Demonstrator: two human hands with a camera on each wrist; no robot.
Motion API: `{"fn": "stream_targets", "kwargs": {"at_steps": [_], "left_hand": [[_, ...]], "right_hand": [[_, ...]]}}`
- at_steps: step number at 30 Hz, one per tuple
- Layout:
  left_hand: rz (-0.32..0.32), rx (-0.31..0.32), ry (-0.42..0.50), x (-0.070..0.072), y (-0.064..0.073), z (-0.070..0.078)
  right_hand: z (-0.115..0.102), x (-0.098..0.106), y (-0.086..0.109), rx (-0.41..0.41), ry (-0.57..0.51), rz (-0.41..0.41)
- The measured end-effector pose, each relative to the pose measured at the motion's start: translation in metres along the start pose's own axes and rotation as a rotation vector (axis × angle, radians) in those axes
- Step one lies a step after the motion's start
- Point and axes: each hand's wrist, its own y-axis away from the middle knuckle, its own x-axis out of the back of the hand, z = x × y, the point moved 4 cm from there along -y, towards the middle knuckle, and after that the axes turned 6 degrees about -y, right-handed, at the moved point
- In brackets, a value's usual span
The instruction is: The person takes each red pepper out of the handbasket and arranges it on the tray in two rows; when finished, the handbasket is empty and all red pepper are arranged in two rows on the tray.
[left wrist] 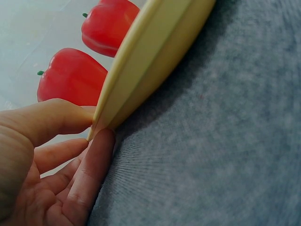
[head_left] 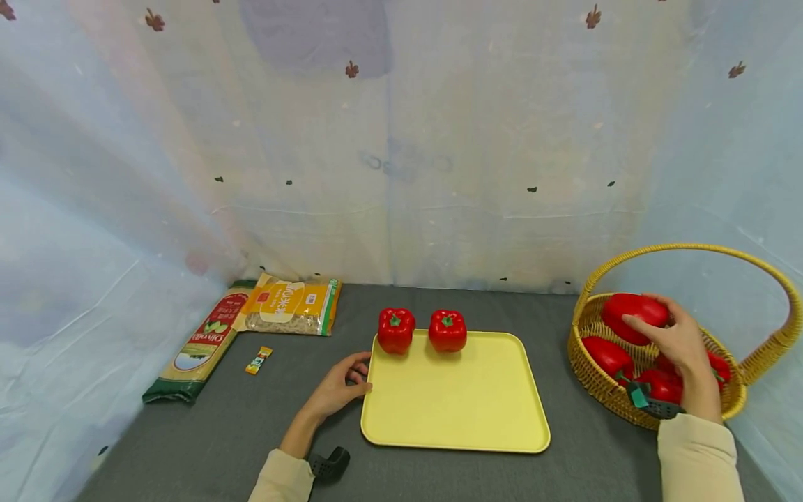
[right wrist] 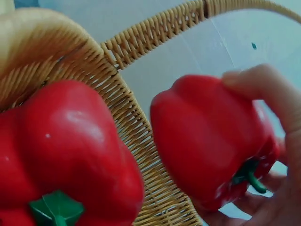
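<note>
A yellow tray [head_left: 456,401] lies on the table, two red bell peppers [head_left: 396,331] [head_left: 447,330] side by side at its far left part. My left hand [head_left: 339,385] pinches the tray's left rim, the thumb on one side and fingers on the other in the left wrist view. Over at the right, my right hand [head_left: 680,336] grips another red bell pepper [right wrist: 211,136] inside the far part of a wicker basket [head_left: 586,369]. Its green stem points toward the palm in the right wrist view. More red bell peppers [right wrist: 75,146] lie in the basket, partly hidden by the hand and wrist.
The basket's tall handle [head_left: 690,247] arches over the right hand. At the left lie a green and tan long package [head_left: 210,335], a yellow bag of grain [head_left: 290,305] and a small yellow-green packet [head_left: 258,360]. A pale curtain [head_left: 439,139] hangs behind the table.
</note>
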Motion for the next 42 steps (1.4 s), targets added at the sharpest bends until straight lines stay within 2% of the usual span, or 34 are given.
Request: {"fn": "stream_targets", "kwargs": {"at_steps": [4, 7, 17, 21, 28, 30, 33, 40, 42], "left_hand": [[-0.003, 0.002, 0.0, 0.0, 0.0, 0.0], [-0.003, 0.0, 0.004, 0.0, 0.0, 0.0], [0.006, 0.001, 0.0, 0.0, 0.001, 0.002], [0.009, 0.005, -0.002, 0.0, 0.001, 0.002], [0.011, 0.006, -0.004, -0.001, 0.001, 0.004], [0.009, 0.01, -0.005, 0.0, 0.001, 0.004], [0.009, 0.005, -0.002, -0.001, 0.0, 0.001], [0.035, 0.0, -0.001, -0.005, -0.011, -0.026], [0.035, -0.007, 0.004, -0.006, -0.012, -0.03]], "right_hand": [[-0.012, 0.001, 0.002, 0.087, 0.024, 0.039], [-0.021, 0.001, 0.008, 0.113, 0.026, 0.079], [-0.058, -0.009, 0.03, 0.238, -0.153, 0.18], [-0.075, -0.02, 0.038, 0.302, -0.171, 0.172], [-0.108, -0.048, 0.05, 0.466, -0.231, 0.143], [-0.113, -0.059, 0.051, 0.478, -0.233, 0.123], [-0.106, -0.076, 0.046, 0.465, -0.237, 0.08], [-0.089, -0.12, 0.036, 0.369, -0.197, -0.01], [-0.086, -0.131, 0.035, 0.353, -0.186, -0.036]]}}
